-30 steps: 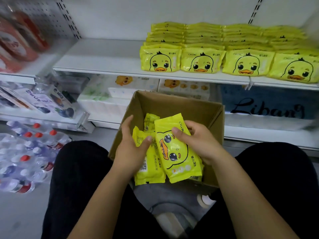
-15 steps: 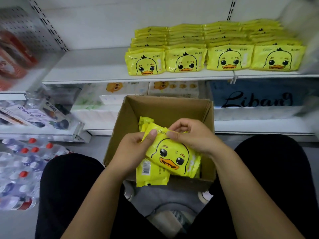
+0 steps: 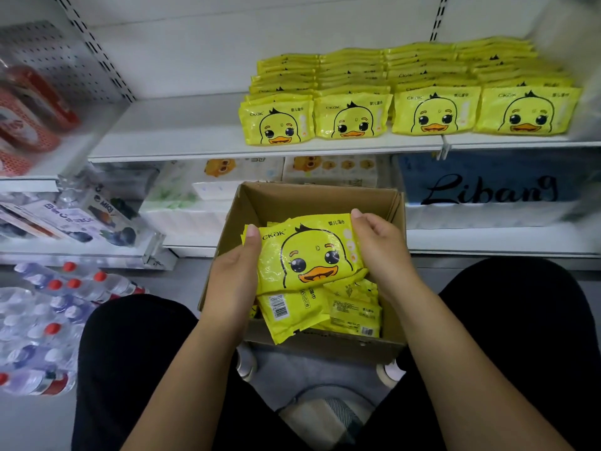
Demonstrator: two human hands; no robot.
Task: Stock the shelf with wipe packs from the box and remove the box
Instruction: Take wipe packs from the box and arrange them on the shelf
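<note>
We hold a yellow wipe pack over the open box. Our left hand and right hand clamp its two ends, fingers closed on it.

White shelf: yellow duck wipe packs stacked in 4 rows on its right half, left half bare. Shelf below: white tissue packs and a blue "Libang" pack. Floor left of the cardboard box: bottled water multipacks.
</note>
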